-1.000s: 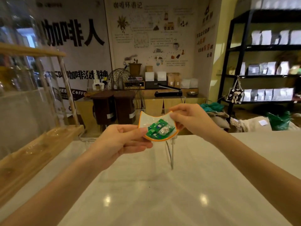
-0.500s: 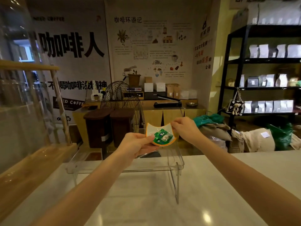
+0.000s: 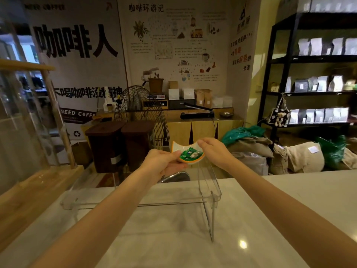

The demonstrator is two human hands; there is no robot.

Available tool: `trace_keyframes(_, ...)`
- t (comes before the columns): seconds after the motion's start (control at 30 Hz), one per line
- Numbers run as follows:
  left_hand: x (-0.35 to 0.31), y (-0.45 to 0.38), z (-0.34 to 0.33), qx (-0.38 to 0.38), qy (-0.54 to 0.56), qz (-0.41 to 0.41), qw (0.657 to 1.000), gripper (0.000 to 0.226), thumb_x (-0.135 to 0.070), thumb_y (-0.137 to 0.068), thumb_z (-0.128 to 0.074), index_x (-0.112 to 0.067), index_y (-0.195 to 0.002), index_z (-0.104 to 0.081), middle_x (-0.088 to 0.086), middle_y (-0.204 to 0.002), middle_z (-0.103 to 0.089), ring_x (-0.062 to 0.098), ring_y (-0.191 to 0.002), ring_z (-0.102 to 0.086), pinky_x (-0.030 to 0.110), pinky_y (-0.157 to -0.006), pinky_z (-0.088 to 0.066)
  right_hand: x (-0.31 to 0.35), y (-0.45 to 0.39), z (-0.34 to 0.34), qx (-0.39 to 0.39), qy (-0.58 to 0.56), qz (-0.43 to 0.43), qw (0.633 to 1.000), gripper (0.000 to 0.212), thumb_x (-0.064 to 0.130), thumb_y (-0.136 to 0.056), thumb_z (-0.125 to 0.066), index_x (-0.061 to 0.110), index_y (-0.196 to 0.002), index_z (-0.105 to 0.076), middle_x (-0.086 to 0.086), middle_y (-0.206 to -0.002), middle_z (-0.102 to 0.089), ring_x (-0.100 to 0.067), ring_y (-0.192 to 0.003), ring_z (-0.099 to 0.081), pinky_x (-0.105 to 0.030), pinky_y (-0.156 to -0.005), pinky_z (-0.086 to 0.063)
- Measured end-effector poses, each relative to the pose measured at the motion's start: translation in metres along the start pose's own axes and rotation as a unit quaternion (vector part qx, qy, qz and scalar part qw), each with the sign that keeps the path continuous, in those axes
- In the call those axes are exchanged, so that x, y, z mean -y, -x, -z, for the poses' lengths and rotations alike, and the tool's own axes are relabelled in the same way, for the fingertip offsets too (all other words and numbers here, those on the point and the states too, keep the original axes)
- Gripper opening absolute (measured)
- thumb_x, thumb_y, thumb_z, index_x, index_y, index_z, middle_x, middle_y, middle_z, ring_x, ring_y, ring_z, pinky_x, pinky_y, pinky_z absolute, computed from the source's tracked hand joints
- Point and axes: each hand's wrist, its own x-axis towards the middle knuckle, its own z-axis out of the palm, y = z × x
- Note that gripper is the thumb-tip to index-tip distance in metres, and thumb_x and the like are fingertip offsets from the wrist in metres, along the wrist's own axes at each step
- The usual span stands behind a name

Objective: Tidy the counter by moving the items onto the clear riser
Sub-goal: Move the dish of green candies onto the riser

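Observation:
A small white dish with an orange rim (image 3: 180, 148) holds green wrapped candies (image 3: 190, 153). My left hand (image 3: 162, 164) grips its near left edge and my right hand (image 3: 212, 150) grips its right edge. The dish hangs over the far right end of the clear riser (image 3: 211, 196), which stands on the pale marble counter (image 3: 173, 238). Whether the dish touches the riser's top is hard to tell. A shiny metal object (image 3: 175, 176) shows under my left hand, beyond the riser.
A wooden stand with glass (image 3: 29, 182) fills the counter's left side. Beyond the counter are two brown bins (image 3: 119, 144), a wire fan (image 3: 143, 111), sacks (image 3: 280, 157) and black shelves (image 3: 313, 74) with bags.
Both hands have carried the dish forward, away from me, to above the riser's far right part. The view has tilted up, so the riser shows in full.

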Motion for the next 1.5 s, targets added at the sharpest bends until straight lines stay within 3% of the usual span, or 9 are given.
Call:
trace_keyframes(0.17,0.003,-0.006,0.003,-0.009,-0.006,-0.009,1.000,0.023,-0.010,-0.080,-0.062,0.008,-0.095,-0.061,0.020,-0.084,-0.070,0.017,-0.061,-0.071,0.022,-0.059,-0.059,0.002,0.004,-0.001,-0.004,-0.011,-0.003,1.000,0.040,0.024,-0.098,-0.035,0.003,-0.130,-0.046,-0.016,-0.130,-0.055,-0.010,-0.097,-0.046,-0.023,-0.081,-0.035)
trace_keyframes(0.37,0.002,-0.006,-0.001,-0.019,-0.030,-0.012,0.999,0.022,-0.012,-0.082,-0.060,0.006,-0.095,-0.060,0.017,-0.079,-0.068,0.014,-0.066,-0.070,0.018,-0.051,-0.057,0.010,0.011,0.002,0.028,0.006,-0.025,0.999,0.047,0.027,-0.098,-0.034,0.003,-0.138,-0.032,-0.015,-0.141,-0.045,-0.022,-0.126,-0.045,-0.023,-0.087,-0.037)
trace_keyframes(0.47,0.001,-0.006,0.000,-0.020,-0.064,-0.014,0.998,0.023,-0.015,-0.083,-0.059,0.005,-0.095,-0.060,0.017,-0.081,-0.069,0.013,-0.059,-0.070,0.021,-0.055,-0.057,0.009,0.014,0.002,0.054,0.016,-0.029,0.998,0.053,0.028,-0.096,-0.037,0.006,-0.142,-0.024,-0.013,-0.142,-0.044,-0.022,-0.125,-0.047,-0.024,-0.087,-0.037)
trace_keyframes(0.63,-0.003,0.000,-0.003,-0.038,-0.204,-0.058,0.977,0.032,-0.021,-0.087,-0.055,0.003,-0.107,-0.057,0.021,-0.089,-0.070,0.015,-0.059,-0.067,0.023,-0.055,-0.057,0.009,0.032,0.008,0.071,0.034,-0.012,0.997,0.043,0.026,-0.095,-0.042,0.009,-0.134,-0.039,-0.009,-0.134,-0.054,-0.018,-0.115,-0.052,-0.023,-0.082,-0.041)
trace_keyframes(0.77,-0.007,0.015,-0.011,-0.062,-0.336,-0.122,0.932,0.039,-0.025,-0.088,-0.051,-0.002,-0.120,-0.046,0.021,-0.096,-0.068,0.023,-0.067,-0.067,0.034,-0.061,-0.058,0.013,0.066,0.023,0.090,0.073,0.012,0.993,0.046,0.030,-0.095,-0.042,0.011,-0.137,-0.037,-0.008,-0.137,-0.051,-0.015,-0.112,-0.050,-0.023,-0.086,-0.039)
trace_keyframes(0.97,-0.004,0.053,-0.020,-0.118,-0.587,-0.218,0.771,0.046,-0.037,-0.088,-0.047,-0.013,-0.126,-0.042,0.012,-0.114,-0.062,0.028,-0.092,-0.061,0.042,-0.073,-0.053,0.014,0.146,0.049,0.097,0.118,0.062,0.986,0.040,0.030,-0.094,-0.043,0.017,-0.132,-0.044,-0.003,-0.131,-0.055,-0.016,-0.116,-0.052,-0.028,-0.095,-0.042)
trace_keyframes(1.07,0.010,0.080,-0.027,-0.095,-0.621,-0.273,0.729,0.046,-0.037,-0.089,-0.045,-0.015,-0.128,-0.041,0.010,-0.127,-0.054,0.026,-0.111,-0.052,0.042,-0.085,-0.047,0.006,0.187,0.058,0.089,0.167,0.095,0.977,0.039,0.031,-0.094,-0.042,0.020,-0.131,-0.046,0.001,-0.135,-0.053,-0.012,-0.120,-0.048,-0.026,-0.095,-0.040)
trace_keyframes(1.23,0.051,0.133,-0.030,-0.039,-0.588,-0.372,0.717,0.048,-0.037,-0.089,-0.044,-0.018,-0.133,-0.038,0.004,-0.142,-0.042,0.020,-0.132,-0.032,0.037,-0.107,-0.031,-0.014,0.245,0.068,0.075,0.230,0.093,0.966,0.042,0.037,-0.094,-0.041,0.027,-0.135,-0.040,0.006,-0.141,-0.046,-0.010,-0.128,-0.039,-0.026,-0.103,-0.032)
trace_keyframes(1.5,0.120,0.203,-0.035,0.076,-0.532,-0.378,0.754,0.046,-0.043,-0.087,-0.037,-0.032,-0.131,-0.041,-0.007,-0.144,-0.040,0.009,-0.133,-0.031,0.031,-0.109,-0.026,-0.045,0.327,0.071,0.089,0.221,0.081,0.968,0.041,0.040,-0.092,-0.042,0.030,-0.132,-0.043,0.009,-0.137,-0.049,-0.007,-0.125,-0.039,-0.024,-0.102,-0.033)
